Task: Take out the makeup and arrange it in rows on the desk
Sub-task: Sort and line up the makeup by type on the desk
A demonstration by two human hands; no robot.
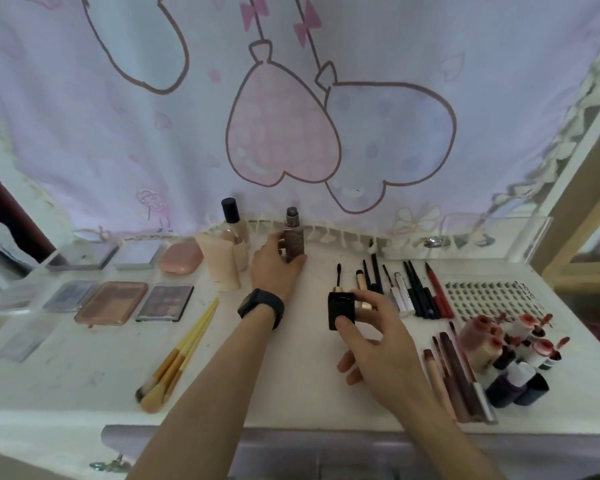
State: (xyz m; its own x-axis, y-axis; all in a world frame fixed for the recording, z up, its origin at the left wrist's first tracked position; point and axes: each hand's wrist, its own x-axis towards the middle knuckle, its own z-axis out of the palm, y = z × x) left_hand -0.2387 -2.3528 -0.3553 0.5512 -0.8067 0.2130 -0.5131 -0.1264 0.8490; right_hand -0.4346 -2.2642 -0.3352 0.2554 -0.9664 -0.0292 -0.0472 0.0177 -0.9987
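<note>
L hand [278,263] curls round the brown bottle [294,244], upright on the desk [84,368], well left of the lash card [492,299] marked "XOYO". R hand [374,330] pinches the black cap [341,311] w/ its wand sticking out, nearer the card's left, thumb on it. Pens [420,292] lie in a row just left of the card.

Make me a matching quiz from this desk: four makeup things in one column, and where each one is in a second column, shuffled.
Things
1. brown bottle
2. black cap
3. brushes
4. lash tray

Places
A. pinched in the right hand
B. flat on the desk, far right
C. gripped upright by the left hand
D. lying left of the left arm

Pairs: 1-C, 2-A, 3-D, 4-B
</note>
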